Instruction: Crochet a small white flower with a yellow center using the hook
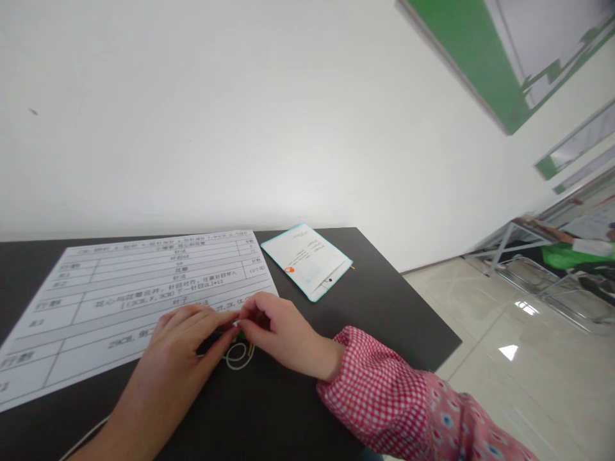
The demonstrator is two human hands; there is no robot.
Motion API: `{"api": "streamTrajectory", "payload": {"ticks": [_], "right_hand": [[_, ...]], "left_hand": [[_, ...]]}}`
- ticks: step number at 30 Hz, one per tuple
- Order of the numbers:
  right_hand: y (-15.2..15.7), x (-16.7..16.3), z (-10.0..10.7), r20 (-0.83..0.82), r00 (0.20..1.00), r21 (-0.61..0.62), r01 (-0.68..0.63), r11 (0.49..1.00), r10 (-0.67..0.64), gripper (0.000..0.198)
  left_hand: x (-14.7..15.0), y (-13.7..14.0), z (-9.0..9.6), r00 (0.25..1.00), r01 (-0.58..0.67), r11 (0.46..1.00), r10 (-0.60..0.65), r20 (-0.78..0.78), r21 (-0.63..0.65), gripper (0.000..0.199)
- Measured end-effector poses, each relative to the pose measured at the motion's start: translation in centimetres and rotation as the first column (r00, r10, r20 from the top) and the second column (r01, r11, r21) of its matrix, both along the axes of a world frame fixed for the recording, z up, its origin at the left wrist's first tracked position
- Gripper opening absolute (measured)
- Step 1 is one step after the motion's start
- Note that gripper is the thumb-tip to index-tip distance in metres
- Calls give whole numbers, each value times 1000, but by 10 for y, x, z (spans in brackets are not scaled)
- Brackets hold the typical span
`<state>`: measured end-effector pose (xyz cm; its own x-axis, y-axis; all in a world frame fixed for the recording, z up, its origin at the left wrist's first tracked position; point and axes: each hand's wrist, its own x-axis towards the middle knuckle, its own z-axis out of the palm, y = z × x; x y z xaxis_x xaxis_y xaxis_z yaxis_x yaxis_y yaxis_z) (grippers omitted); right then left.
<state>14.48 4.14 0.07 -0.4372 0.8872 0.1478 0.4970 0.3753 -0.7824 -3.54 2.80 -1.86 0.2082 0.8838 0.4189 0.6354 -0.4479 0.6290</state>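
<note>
My left hand (180, 342) and my right hand (288, 333) meet fingertip to fingertip just above the dark table. Between the pinched thumbs and forefingers shows a small white bit of yarn (236, 323). A thin white yarn (239, 356) curls in loops below the fingertips, and its strand runs under my left hand toward the lower left edge. Some green and yellow shows beneath my right fingertips, too small and covered to name. Red-and-white checked cloth covers my right sleeve (369, 371).
A large printed pattern sheet (144, 272) lies at the left, partly under my left hand. Behind my right hand is a white card or pad with a turquoise rim (310, 259). The table (384, 307) meets a white wall. Metal-framed chairs (538, 275) stand on the tiled floor.
</note>
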Motion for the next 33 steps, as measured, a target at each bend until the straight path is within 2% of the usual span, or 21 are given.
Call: {"api": "streamTrajectory", "payload": {"ticks": [5,10,14,17,20,26,29,33], "right_hand": [[-3,2,-2,-29,999,-8,14,1000,-14,11],[-3,0,0,-63,998,-7,25,1000,-25,15],[-4,-2,2,-52,999,-6,4,1000,-4,13],[-4,-1,3,-11,1000,58,-23,998,23,14],[-2,4,4,66,997,180,-48,982,37,18],[8,18,9,144,977,396,89,914,-158,29],[6,20,14,112,981,417,101,903,-161,32],[-4,12,17,103,994,341,2,940,-40,16]], "left_hand": [[2,-4,7,1000,2,992,0,10,-127,17],[7,-7,17,998,38,974,-47,-31,-221,13],[9,-9,21,999,3,960,-17,-49,-282,12],[10,-10,21,998,-7,955,-10,-55,-297,13],[10,-11,22,999,-8,952,-7,-50,-306,12],[11,-12,23,999,-6,950,-5,-35,-311,14],[11,-11,23,1000,-1,950,-8,-28,-311,14],[10,-11,21,1000,2,953,-8,-18,-304,14]]}}
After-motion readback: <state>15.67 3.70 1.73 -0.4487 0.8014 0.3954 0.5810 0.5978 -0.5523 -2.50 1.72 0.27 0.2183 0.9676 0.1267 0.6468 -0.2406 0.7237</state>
